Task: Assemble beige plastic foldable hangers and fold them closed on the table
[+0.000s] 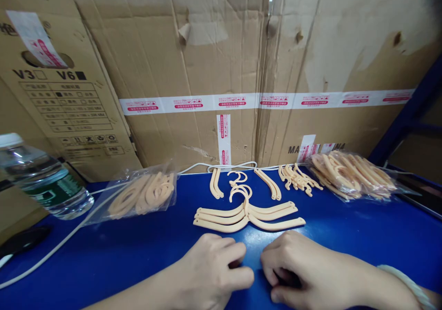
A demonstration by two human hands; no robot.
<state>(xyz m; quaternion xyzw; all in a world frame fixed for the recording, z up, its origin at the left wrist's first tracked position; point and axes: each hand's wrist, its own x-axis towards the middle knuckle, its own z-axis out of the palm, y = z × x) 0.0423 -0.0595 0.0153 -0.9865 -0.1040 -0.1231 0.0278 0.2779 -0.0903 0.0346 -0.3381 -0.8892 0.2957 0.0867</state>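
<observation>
A cardboard wall (207,61) stood beyond the left hand (223,266) and the right hand (295,268), and the blue table (120,250) spread beneath both. Three hanger-shaped pieces (247,215), the work closest at hand, lay nested just past the knuckles, centred on the gap between the hands, arms spread to either side and hooks pointing away. They overlapped so closely that a forward nudge from either set of knuckles could skew the whole row, and lifting one by an arm might drag its neighbours or strain a joint.

Well to the left, a water bottle (55,185) stood near a white cable (44,264); a sleeve or forearm catching that cable could upset things on that side. A clear bag of parts (143,192) lay beyond the left hand and a fuller one (352,176) beyond the right; their slick film could let them slide if bumped.

Both hands were loosely clenched, apart from each other, no object showing in either. Farther off lay two pairs of curved bars (267,183), a pile of small pieces (299,178) beyond the right hand, and loose hooks (238,178), slight enough to tangle if grabbed together.
</observation>
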